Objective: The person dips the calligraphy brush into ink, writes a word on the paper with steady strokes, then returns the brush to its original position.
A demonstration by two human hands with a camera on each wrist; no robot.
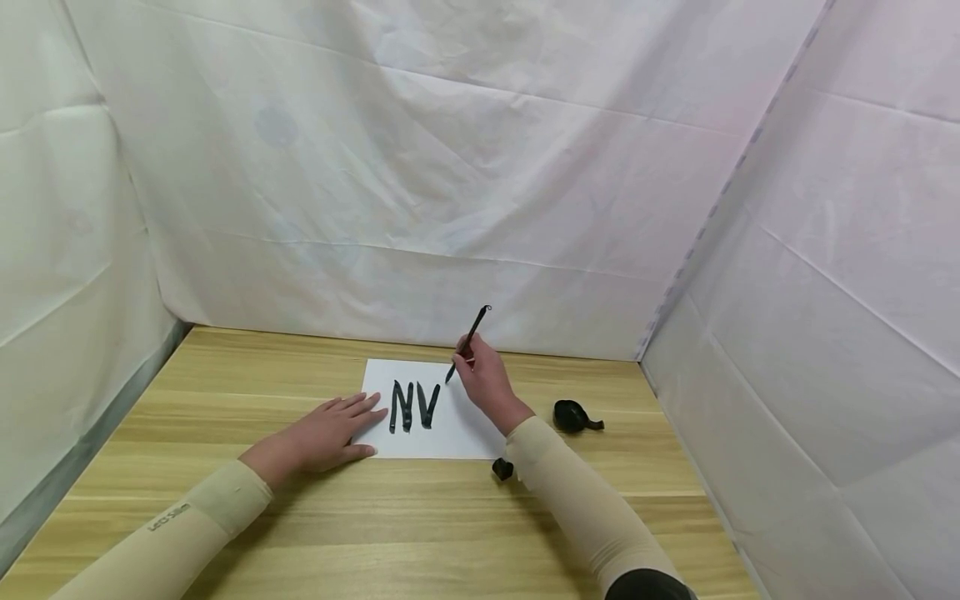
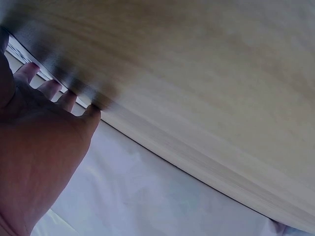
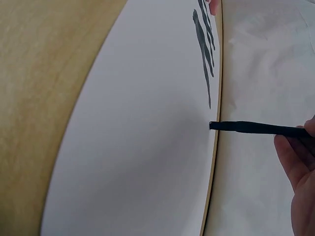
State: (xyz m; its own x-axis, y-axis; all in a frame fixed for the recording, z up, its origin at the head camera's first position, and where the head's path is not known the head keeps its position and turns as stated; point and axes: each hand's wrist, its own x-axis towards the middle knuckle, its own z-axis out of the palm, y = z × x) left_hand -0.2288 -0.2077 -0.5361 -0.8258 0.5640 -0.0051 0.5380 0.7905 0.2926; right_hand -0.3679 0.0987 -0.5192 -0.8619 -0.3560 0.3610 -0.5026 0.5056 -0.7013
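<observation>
My right hand [image 1: 487,379] pinches a black calligraphy brush [image 1: 471,335] with a small loop at its top end. The brush slants, its tip [image 3: 212,126] close over the upper part of a white paper sheet [image 1: 468,433]; whether the tip touches cannot be told. Bold black strokes [image 1: 427,407] on the sheet form an N and a V, left of the brush. With fingers spread, my left hand [image 1: 330,432] rests on the paper's left edge. From below, the left wrist view shows that hand's fingers [image 2: 66,101] against the table.
A round black dish-like object [image 1: 572,416] with a short stem lies right of my right wrist. Close to the sheet's lower right corner sits a small black block [image 1: 502,469], beside the right sleeve. White cloth [image 1: 420,167] hangs behind and around the wooden table [image 1: 360,533].
</observation>
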